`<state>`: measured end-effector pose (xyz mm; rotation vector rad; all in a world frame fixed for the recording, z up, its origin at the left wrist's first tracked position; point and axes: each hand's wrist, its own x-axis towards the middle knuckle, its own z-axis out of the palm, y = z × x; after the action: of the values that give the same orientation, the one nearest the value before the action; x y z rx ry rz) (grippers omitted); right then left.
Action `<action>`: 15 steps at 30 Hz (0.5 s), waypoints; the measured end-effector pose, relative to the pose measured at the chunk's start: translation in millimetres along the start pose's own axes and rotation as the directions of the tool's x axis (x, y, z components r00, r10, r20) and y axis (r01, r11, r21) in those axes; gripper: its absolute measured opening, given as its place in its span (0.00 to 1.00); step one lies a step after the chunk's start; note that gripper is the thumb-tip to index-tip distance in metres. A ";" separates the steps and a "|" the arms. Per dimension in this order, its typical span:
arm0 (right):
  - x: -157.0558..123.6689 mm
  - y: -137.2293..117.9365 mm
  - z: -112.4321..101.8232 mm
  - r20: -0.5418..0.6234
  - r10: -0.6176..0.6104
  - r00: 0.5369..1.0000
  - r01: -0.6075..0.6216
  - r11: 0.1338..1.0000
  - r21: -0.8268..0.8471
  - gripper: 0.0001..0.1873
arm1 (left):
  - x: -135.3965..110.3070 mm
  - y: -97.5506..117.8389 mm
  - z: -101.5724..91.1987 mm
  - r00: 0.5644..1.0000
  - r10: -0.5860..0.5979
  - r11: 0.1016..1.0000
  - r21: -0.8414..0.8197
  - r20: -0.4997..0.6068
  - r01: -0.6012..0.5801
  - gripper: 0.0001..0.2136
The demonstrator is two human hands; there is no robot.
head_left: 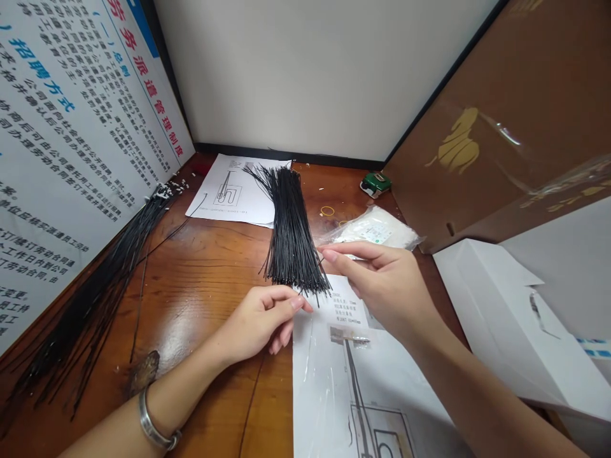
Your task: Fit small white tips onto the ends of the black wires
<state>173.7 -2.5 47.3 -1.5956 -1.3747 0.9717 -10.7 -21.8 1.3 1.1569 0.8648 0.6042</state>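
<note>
A thick bundle of thin black wires (290,229) lies in the middle of the table, its near ends fanned out. Just below those ends is my left hand (267,318), palm inward, fingers curled and thumb against the index finger; anything between them is too small to make out. My right hand (382,280) reaches in from the right, thumb and index finger pinched at the bundle's right edge. Whether a single wire is in that pinch cannot be made out. Under my hands lies a printed drawing sheet (319,381) in a clear cover.
Longer black wires with white ends (109,261) lean along the left sign board (86,127). Behind are another drawing sheet (205,197), a yellow rubber band (327,211), a plastic bag of white parts (382,229) and a green tape measure (375,184). A white box (506,324) stands right.
</note>
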 end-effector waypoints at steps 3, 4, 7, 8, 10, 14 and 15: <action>0.8 2.4 -0.1 0.035 -0.020 0.999 0.019 1.000 0.017 0.11 | 0.3 -0.3 -1.9 1.000 -0.003 1.000 -0.019 0.028 0.003 0.16; -0.6 3.3 1.5 0.085 -0.021 0.996 0.019 0.999 0.027 0.11 | 0.6 -0.6 -2.0 0.999 0.008 0.999 -0.040 0.034 -0.006 0.16; -8.4 4.6 8.9 0.302 0.006 0.953 -0.022 0.999 0.049 0.11 | 2.0 -2.4 -1.2 1.000 0.027 0.991 -0.130 0.009 -0.025 0.15; -11.2 4.5 11.4 0.366 0.015 0.930 -0.035 0.998 0.049 0.12 | 2.4 -3.3 -0.7 1.000 0.029 0.987 -0.160 -0.008 -0.030 0.15; -15.3 4.1 15.1 0.420 0.017 0.907 -0.039 0.998 0.043 0.12 | 2.8 -4.5 0.4 0.999 0.027 0.978 -0.204 -0.029 -0.033 0.15; -16.5 3.6 17.5 0.354 0.025 0.935 -0.047 0.997 0.055 0.12 | 0.7 -2.5 3.9 0.999 0.021 0.973 -0.229 -0.024 -0.026 0.16; -16.1 3.6 17.6 0.354 0.030 0.935 -0.052 0.997 0.054 0.12 | -0.1 -1.3 5.3 0.999 0.022 0.973 -0.231 -0.036 -0.029 0.16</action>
<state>157.0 -17.2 38.0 -1.4551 -1.5358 1.3645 -6.4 -25.1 0.9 0.9499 0.7861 0.7274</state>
